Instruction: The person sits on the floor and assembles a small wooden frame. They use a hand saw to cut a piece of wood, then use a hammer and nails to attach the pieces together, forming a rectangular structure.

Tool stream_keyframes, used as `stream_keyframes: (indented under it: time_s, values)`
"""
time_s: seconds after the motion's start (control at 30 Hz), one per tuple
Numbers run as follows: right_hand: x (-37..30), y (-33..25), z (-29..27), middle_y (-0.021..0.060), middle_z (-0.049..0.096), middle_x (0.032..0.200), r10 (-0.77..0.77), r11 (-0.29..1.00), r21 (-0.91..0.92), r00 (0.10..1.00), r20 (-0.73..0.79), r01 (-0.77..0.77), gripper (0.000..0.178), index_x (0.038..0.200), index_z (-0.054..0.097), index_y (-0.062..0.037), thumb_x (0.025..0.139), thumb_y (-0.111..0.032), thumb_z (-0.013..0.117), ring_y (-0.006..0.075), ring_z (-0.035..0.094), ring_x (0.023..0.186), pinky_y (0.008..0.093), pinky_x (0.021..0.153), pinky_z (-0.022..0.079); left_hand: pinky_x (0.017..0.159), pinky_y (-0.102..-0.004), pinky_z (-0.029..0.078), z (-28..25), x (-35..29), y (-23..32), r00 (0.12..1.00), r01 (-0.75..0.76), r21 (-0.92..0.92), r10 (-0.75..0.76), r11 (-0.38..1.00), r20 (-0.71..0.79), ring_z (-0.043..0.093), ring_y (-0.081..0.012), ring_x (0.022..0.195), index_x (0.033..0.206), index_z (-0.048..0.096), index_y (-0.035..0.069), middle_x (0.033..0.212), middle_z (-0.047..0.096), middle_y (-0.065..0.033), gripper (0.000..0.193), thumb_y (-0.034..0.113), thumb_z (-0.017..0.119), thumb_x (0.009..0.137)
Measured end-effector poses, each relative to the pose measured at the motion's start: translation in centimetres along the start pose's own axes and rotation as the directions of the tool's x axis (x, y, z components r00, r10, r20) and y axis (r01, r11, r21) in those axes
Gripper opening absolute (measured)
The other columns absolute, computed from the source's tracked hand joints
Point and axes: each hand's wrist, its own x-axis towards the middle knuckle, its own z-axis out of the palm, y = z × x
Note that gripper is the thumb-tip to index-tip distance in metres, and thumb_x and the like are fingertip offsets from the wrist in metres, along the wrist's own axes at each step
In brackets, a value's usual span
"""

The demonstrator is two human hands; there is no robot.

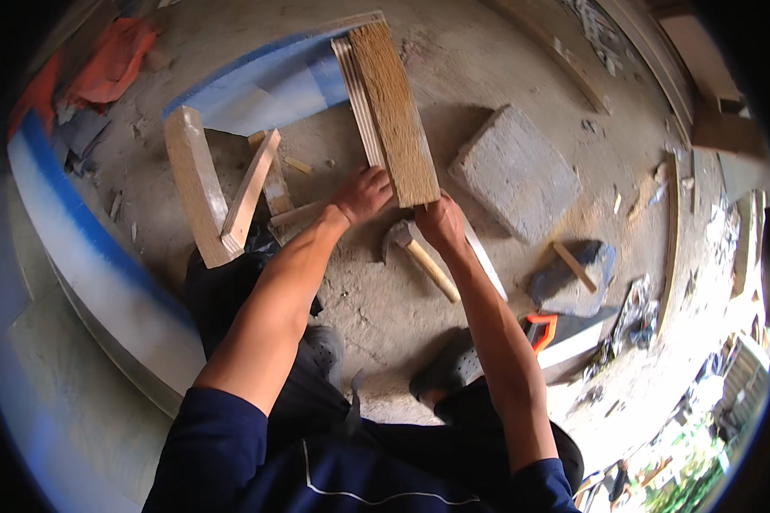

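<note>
Left hand [368,195] curls at the near end of the pale strip [358,103], fingertips partly hidden, so I cannot tell how firmly it grips. The right hand [441,224] looks closed on the near end of the beam [393,111], which stretches away beside the strip toward the blue panel [257,98]. With both hands at one end, the far end could swing or drop if the grip slips, perhaps pinching fingers; the hammer [432,272] just below could snag a foot.
</note>
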Motion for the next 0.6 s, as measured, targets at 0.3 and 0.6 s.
stream_keyframes:
  time_s: [0.3,0.6]
  values:
    - [-12.0,-0.9,2.4,0.0135,0.058,0.110,0.294,0.940,-0.200,0.954,0.061,-0.277,0.038,0.114,0.055,-0.0087,0.083,-0.027,0.069,0.0329,0.058,0.105,0.0431,0.085,0.050,0.070,-0.0354,0.044,-1.7,1.6,2.8,0.991,0.084,0.029,-0.080,0.996,-0.106,0.056,-0.0192,0.083,0.085,0.061,0.013,0.083,0.056,-0.0014,0.005,0.018,0.061,0.085]
    - [-11.2,0.6,4.8,0.0147,0.054,0.116,0.362,0.896,-0.335,0.917,0.169,-0.293,0.033,0.119,0.049,-0.0068,0.087,-0.009,0.057,0.0317,0.054,0.111,0.0469,0.088,0.048,0.080,-0.0397,0.049,-3.9,2.0,5.0,0.925,0.355,-0.013,-0.349,0.935,0.150,0.057,-0.0246,0.097,0.106,0.065,0.009,0.096,0.061,-0.0048,0.023,0.010,0.053,0.087]
